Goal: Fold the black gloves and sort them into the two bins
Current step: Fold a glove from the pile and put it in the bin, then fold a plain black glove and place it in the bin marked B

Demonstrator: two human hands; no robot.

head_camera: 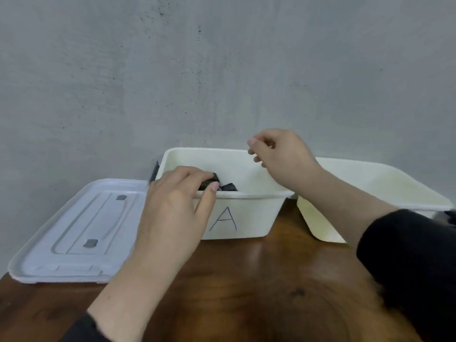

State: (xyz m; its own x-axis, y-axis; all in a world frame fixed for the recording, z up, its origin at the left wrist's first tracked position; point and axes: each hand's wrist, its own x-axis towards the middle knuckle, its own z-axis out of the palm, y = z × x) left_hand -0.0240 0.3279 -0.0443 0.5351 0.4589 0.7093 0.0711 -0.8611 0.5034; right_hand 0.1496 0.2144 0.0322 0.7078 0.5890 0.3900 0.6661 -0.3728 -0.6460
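Pinching black glove [217,184] inside bin A [249,213]: left hand [177,206] fingers; right hand [281,156] fingers loosely curled, empty.

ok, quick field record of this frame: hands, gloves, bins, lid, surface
left hand: over the near rim of bin A, fingers on the black glove
right hand: above bin A's right side, fingers loosely curled, holding nothing
black glove: bunched inside bin A, partly hidden by the rim
bin A: white, "A" on its front wall, lid off
second bin: white, right of bin A, contents not visible
lid: white, flat on the table left of bin A
table: brown wood
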